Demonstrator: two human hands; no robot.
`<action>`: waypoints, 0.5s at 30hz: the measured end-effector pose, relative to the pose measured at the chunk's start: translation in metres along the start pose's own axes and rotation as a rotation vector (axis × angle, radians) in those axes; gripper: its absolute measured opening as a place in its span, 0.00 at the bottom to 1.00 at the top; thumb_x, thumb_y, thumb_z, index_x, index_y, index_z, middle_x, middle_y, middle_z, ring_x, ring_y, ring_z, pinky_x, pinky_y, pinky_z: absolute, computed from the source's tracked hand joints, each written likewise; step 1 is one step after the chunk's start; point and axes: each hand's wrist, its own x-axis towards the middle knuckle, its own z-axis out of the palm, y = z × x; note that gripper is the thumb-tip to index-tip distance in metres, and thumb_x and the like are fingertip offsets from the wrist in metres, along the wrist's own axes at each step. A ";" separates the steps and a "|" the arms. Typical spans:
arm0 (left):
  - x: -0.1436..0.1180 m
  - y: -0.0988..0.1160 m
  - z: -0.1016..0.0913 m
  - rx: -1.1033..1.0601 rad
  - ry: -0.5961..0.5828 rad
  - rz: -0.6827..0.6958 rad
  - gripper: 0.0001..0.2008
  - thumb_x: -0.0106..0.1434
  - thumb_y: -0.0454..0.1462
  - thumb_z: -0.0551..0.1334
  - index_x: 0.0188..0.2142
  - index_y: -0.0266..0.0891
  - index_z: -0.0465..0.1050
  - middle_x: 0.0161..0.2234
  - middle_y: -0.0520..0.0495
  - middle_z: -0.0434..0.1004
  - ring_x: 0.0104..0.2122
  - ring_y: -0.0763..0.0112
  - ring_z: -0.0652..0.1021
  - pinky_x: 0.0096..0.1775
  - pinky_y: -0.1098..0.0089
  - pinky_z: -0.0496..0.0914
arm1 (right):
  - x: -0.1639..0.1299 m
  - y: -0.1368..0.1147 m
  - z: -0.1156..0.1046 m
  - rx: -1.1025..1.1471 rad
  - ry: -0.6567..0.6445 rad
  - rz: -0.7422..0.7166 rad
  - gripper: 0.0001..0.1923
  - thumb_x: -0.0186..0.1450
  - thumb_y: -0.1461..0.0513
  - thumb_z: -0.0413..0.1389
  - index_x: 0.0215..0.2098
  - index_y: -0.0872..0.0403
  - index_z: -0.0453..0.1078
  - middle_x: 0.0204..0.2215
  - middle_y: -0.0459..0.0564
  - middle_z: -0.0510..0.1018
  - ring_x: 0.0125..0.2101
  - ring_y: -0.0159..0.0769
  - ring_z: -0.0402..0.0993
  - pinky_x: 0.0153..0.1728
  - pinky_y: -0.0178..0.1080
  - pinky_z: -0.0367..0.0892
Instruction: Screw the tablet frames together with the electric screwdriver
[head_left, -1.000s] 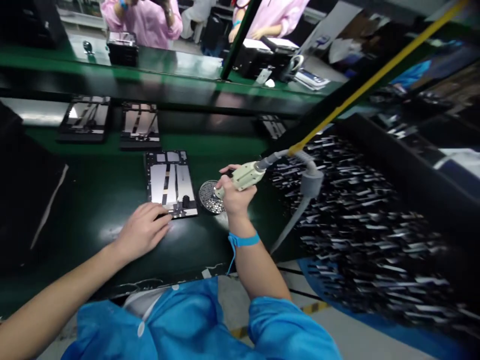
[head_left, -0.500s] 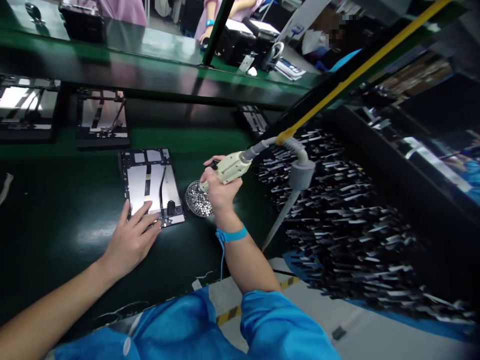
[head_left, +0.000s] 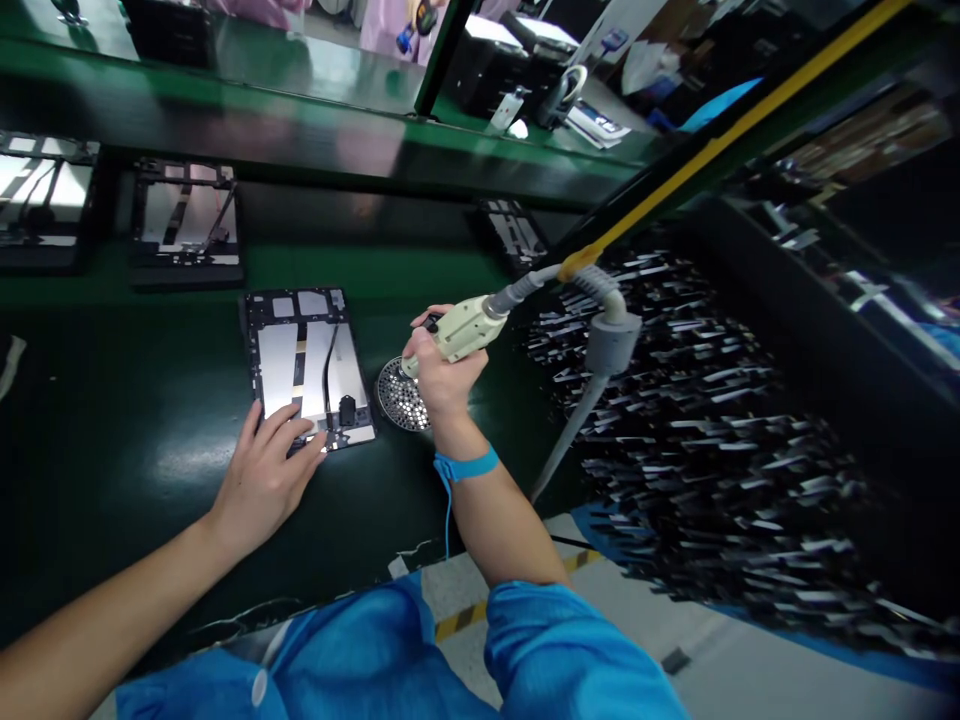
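My right hand grips a cream electric screwdriver whose hose runs up to a yellow line. Its tip points down over a round perforated screw tray. My left hand lies flat, fingers spread, on the near edge of an open tablet chassis lying on the dark green belt. A blue wrist strap circles my right wrist.
Two more chassis sit further back on the belt, and another to the right. A bin of many small metal parts fills the right side. A raised green shelf runs behind; people in pink work beyond it.
My view shifted down and right. My left hand slid further onto the chassis edge. The right hand with the screwdriver stays over the screw tray.
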 end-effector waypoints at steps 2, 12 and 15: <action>-0.002 0.001 0.000 0.011 -0.011 -0.011 0.10 0.71 0.31 0.62 0.51 0.39 0.75 0.49 0.40 0.79 0.58 0.46 0.74 0.60 0.30 0.65 | 0.000 0.002 0.000 0.005 0.000 -0.003 0.10 0.61 0.61 0.61 0.42 0.51 0.71 0.30 0.42 0.78 0.19 0.26 0.71 0.21 0.34 0.71; 0.000 0.000 0.002 -0.047 -0.019 0.016 0.11 0.71 0.29 0.60 0.50 0.37 0.75 0.48 0.40 0.79 0.57 0.51 0.76 0.61 0.42 0.69 | -0.002 -0.012 0.004 0.046 0.038 -0.007 0.09 0.62 0.61 0.61 0.41 0.49 0.69 0.33 0.42 0.77 0.19 0.25 0.71 0.19 0.33 0.69; 0.000 -0.003 0.002 -0.058 -0.014 0.002 0.10 0.71 0.30 0.61 0.50 0.38 0.76 0.49 0.40 0.80 0.58 0.51 0.75 0.61 0.41 0.68 | -0.016 -0.035 0.009 0.102 -0.032 -0.008 0.09 0.65 0.59 0.60 0.44 0.48 0.69 0.34 0.42 0.76 0.19 0.25 0.71 0.20 0.34 0.70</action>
